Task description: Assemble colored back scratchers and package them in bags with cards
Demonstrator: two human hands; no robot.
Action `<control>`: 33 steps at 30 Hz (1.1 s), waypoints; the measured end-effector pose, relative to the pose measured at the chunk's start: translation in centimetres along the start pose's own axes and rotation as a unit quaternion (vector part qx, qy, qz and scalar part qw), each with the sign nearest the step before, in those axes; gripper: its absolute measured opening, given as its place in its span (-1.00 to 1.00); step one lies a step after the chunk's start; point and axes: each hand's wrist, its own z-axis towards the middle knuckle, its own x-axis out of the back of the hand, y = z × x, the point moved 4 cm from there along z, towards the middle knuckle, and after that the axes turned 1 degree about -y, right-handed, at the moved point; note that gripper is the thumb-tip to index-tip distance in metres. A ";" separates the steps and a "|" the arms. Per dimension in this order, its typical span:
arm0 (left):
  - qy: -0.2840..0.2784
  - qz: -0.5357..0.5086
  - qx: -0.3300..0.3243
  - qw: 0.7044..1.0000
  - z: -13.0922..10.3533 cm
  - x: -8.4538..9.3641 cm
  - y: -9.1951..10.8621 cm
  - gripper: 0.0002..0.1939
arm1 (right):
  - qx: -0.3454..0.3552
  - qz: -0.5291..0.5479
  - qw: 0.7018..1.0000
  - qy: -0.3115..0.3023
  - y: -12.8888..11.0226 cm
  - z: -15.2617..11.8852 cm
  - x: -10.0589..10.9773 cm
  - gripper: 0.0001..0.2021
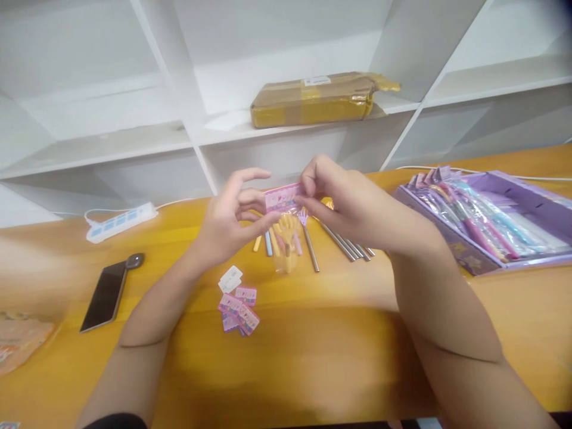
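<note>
Right hand (339, 202) pinches pink card (281, 198), right end | left hand (226, 220) at left end, grip unclear | likely topping clear bag (280, 263); needs squaring

I found the pink card (281, 198) too blurred to read; my view's right edge clipped the purple box (516, 187).

Bright, softly blurred, glare on tabletop (322, 363)

and your wooden table (313, 369) carries a pile of printed cards (239, 310)! right of those cards you've got the purple box (465, 253), beyond and right, metal rods (343, 242); left, a phone (103, 297); beyond and left, a power strip (121, 222).
</note>
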 end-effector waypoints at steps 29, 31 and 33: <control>-0.027 0.057 0.055 0.997 0.2 -0.7 -1.9 -0.39 | -0.154 0.064 0.912 -0.375 2.4 -0.3 -3.0 -0.69; 0.047 0.036 0.045 0.997 0.6 0.2 -2.2 -0.39 | -0.153 0.051 0.898 -0.409 3.3 0.1 -3.8 -0.71; 0.119 0.018 0.018 0.993 1.0 1.3 -2.4 -0.39 | -0.135 0.041 0.907 -0.396 3.9 0.8 -4.2 -0.71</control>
